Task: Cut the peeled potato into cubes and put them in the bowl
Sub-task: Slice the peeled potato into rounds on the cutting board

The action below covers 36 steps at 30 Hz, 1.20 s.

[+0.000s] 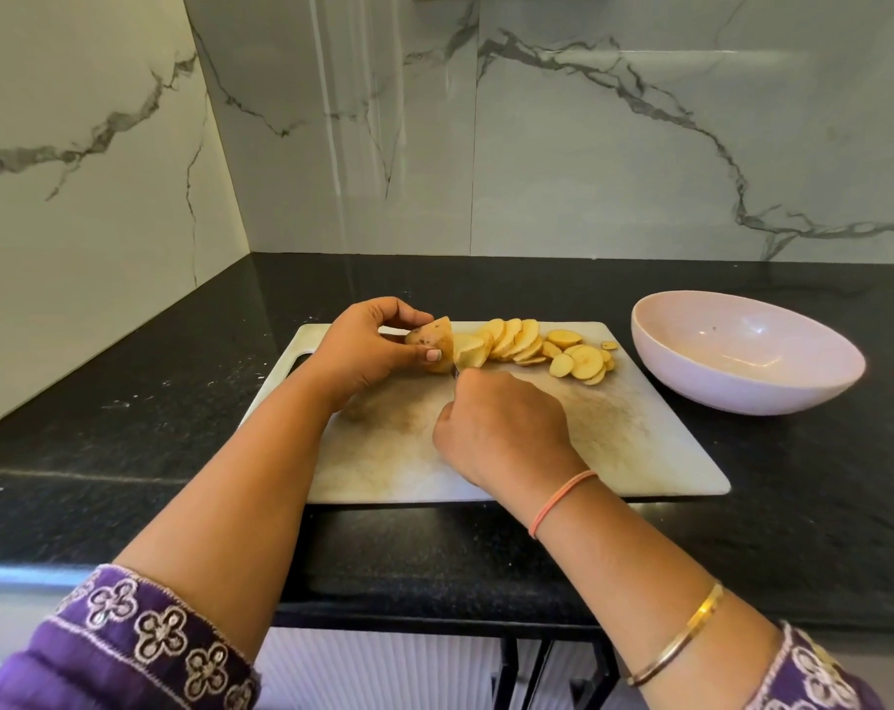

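Okay, head view only. Pale, stained cutting board lies flat on the black speckled table, with a grey-veined marble wall behind the board. Wide white bowl sits on the table just beside the board's right edge, toward its far corner.

Both forearms reach in over the board's near edge. There is an orange band at the right wrist, a gold bangle farther up the arm, and purple embroidered sleeves.

Right hand is over the board's middle, fingers curled tight round the knife. The hand covers nearly all of the knife; only a dark sliver shows at the knuckles, next to the potato.

Left hand is at the board's far left. Its fingers are bent and, with the thumb, pinch the potato. The potato is a short stub resting on the board, with a tan speckled outside and its pale yellow cut face turned right.

Slices are thin yellow rounds fanned along the board's far edge. They overlap, and the nearest one leans by the stub.
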### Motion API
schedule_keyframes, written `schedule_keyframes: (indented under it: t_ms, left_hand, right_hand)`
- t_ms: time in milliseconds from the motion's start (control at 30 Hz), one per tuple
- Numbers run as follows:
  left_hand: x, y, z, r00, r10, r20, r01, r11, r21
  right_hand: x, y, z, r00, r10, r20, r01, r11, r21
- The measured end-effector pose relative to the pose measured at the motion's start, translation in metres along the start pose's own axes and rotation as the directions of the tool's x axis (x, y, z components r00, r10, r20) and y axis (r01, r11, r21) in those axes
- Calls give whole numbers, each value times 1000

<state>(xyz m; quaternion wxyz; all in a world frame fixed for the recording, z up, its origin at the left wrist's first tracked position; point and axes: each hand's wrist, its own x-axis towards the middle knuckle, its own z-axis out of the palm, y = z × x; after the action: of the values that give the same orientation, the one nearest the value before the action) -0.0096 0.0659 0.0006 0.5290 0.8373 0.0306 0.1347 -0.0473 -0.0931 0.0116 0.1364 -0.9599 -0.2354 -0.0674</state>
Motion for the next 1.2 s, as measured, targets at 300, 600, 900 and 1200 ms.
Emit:
schedule_keyframes:
  t_ms: [300,600,900,1200]
  left_hand:
    - [3,-6,-2,1000,-13,-28,14,999,32]
    - [5,-7,-2,999,-18,-27,20,997,70]
    - [6,-17,-1,999,-27,-25,29,997,73]
    - [7,-21,-1,999,-33,-9,33,999,43]
  right_hand:
    - [0,8,-5,999,-44,3,44,998,-47]
    - [-9,16,-19,998,-7,62,5,999,33]
    - [-20,19,-49,987,-37,159,48,996,-69]
    - [-21,27,-38,995,54,86,-64,992,113]
